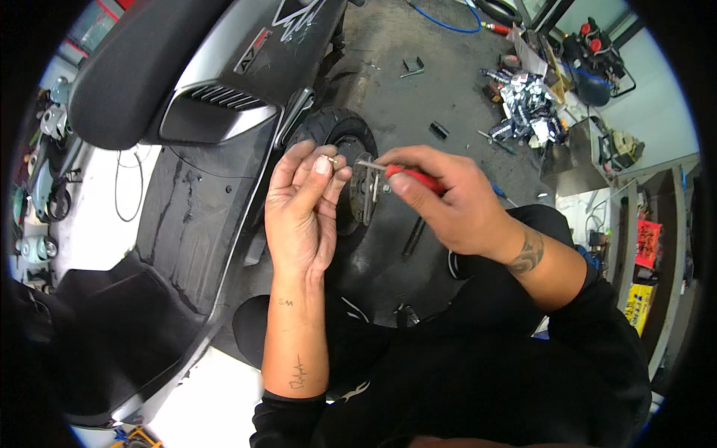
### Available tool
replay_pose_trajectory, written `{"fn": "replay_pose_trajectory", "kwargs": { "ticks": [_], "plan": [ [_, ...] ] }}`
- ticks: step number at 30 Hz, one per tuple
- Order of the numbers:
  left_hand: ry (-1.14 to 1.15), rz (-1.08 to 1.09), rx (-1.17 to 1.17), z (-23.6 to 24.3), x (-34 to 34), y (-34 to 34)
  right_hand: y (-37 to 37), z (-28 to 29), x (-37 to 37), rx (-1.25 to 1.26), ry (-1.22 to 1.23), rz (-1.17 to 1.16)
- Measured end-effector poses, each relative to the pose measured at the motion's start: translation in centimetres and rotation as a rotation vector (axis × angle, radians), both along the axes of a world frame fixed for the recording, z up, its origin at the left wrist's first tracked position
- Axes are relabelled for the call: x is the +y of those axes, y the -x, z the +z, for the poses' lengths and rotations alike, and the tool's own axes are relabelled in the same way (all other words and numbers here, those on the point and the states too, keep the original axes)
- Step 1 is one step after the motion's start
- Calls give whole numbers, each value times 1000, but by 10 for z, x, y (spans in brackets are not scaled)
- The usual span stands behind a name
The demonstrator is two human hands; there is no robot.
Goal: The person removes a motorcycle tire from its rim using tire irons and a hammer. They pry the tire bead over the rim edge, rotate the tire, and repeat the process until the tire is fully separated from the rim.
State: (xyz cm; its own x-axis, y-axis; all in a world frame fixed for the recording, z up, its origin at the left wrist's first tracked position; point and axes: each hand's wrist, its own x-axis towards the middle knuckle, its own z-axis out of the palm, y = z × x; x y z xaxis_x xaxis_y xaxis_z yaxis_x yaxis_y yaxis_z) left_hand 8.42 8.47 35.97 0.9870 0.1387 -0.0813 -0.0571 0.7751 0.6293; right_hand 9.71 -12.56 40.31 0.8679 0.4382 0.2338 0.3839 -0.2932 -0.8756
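Between thumb and fingertips, my left hand (297,216) pinches a small brass-coloured piece (332,159), too small to name exactly. My right hand (470,205) is closed round a red-handled screwdriver (420,180). Its short metal shaft points left toward the small piece, with a little gap between them. Behind the hands, low down, is the wheel (363,134) of a scooter, with a black tyre and a hub. The scooter's dark body (291,48) rises at the upper left.
The scooter's footboard (198,216) and black seat (142,67) fill the left. On the grey floor lie a black cylinder (439,130), a small black bracket (413,64) and a dark bar (413,237). A heap of silvery packets (526,101) and shelving (665,276) stand at right.
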Motion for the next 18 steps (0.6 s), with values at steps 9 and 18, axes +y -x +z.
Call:
{"fn": "replay_pose_trajectory", "kwargs": {
  "ticks": [9, 18],
  "plan": [
    [-7, -68, -113, -7, -25, 3, -2, -4, -28, -92, -20, -1],
    [69, -105, -101, -11, -45, -1, 7, -10, -44, 50, -55, -15]
  ]
}}
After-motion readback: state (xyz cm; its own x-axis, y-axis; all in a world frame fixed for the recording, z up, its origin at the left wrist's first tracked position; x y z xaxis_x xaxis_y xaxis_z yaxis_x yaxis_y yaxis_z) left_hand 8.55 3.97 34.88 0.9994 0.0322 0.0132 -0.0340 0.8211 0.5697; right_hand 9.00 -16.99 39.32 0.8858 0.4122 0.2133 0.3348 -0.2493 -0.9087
